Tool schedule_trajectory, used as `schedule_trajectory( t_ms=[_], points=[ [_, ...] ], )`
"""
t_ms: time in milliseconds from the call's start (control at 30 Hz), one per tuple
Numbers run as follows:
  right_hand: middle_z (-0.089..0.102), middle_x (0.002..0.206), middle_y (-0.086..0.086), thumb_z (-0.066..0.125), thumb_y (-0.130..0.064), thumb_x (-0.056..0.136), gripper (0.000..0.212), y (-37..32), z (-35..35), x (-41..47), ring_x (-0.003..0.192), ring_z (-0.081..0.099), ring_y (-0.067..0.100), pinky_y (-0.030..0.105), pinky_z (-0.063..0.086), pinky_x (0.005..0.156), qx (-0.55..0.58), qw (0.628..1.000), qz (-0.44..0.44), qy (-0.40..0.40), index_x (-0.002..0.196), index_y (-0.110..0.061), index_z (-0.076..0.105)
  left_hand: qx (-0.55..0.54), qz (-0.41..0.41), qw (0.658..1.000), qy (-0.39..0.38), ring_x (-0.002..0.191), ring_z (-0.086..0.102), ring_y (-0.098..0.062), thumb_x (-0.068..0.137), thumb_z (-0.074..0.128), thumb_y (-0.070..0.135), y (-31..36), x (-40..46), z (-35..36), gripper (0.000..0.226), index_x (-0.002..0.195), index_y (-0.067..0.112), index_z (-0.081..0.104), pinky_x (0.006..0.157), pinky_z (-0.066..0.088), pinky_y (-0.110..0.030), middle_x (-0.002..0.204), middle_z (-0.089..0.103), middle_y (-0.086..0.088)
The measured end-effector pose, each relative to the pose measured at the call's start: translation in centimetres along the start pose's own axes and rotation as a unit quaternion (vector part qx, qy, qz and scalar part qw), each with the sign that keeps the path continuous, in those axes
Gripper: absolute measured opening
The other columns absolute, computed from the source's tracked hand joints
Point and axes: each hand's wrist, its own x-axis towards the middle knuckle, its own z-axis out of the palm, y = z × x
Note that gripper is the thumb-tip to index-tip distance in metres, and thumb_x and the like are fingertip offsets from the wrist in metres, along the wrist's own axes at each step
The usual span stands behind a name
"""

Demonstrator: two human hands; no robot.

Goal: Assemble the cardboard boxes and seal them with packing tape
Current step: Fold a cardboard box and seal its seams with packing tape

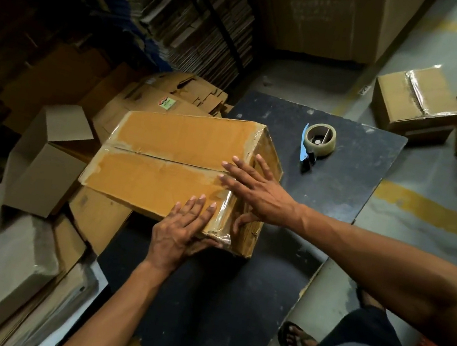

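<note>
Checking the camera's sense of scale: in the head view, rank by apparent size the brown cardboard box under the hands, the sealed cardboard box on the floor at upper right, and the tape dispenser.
1. Brown cardboard box under the hands
2. Sealed cardboard box on the floor, farther away, so true size unsure
3. Clear tape roll on its blue dispenser

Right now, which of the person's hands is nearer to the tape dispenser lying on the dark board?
Right. The right hand presses the cardboard box at its end nearest the tape dispenser. The left hand rests on the box's near corner, farther away.
</note>
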Motion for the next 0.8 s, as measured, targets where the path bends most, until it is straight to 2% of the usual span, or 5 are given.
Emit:
schedule_trajectory(
  t_ms=[167,333,433,600,800],
  points=[
    [0.023,0.169,0.01,0.046,-0.09,0.08,0.113,-0.7,-1.6,0.9,0.16,0.0,0.028,0.071,0.0,0.121,0.036,0.999,0.024,0.024,0.164,-0.02,0.02,-0.009,-0.007,1.0,0.002,0.145,0.047,-0.026,0.09,0.06,0.069,-0.2,0.0,0.0,0.079,0.155,0.025,0.047,0.108,0.05,-0.057,0.159,0.045,-0.006],
    [0.021,0.169,0.012,0.048,-0.086,0.084,0.106,-2.2,0.6,0.0,0.159,0.005,0.03,0.072,0.007,0.12,0.005,0.999,-0.014,0.035,0.163,-0.02,0.025,-0.007,-0.005,1.0,0.011,0.143,0.05,-0.026,0.09,0.06,0.07,0.2,0.0,-0.1,0.08,0.154,0.022,0.048,0.106,0.051,-0.057,0.156,0.048,-0.008],
    [0.019,0.17,0.011,0.042,-0.086,0.086,0.103,-0.9,-0.1,-0.4,0.159,0.004,0.032,0.069,0.002,0.122,-0.011,0.998,-0.053,0.017,0.164,-0.022,0.02,0.001,-0.013,1.0,0.024,0.141,0.051,-0.025,0.089,0.058,0.074,0.4,0.2,-0.2,0.083,0.152,0.021,0.051,0.107,0.051,-0.055,0.155,0.05,-0.008],
    [0.026,0.168,0.009,0.037,-0.06,0.102,0.068,-1.1,-0.8,-0.3,0.16,0.004,0.026,0.072,0.004,0.119,0.069,0.997,-0.04,0.02,0.158,-0.022,0.038,0.005,-0.044,0.998,0.04,0.139,0.053,-0.027,0.084,0.059,0.081,1.4,0.4,0.2,0.089,0.149,0.02,0.056,0.109,0.049,-0.056,0.151,0.054,-0.01],
    [0.021,0.17,0.012,0.053,-0.057,0.085,0.086,-1.2,-0.3,-0.5,0.159,0.002,0.031,0.075,0.001,0.118,0.083,0.996,-0.041,0.02,0.161,-0.02,0.032,-0.019,-0.168,0.983,0.074,0.138,0.055,-0.027,0.079,0.067,0.069,4.0,1.0,0.8,0.091,0.142,0.004,0.06,0.113,0.044,-0.057,0.145,0.06,-0.014]
  ],
)
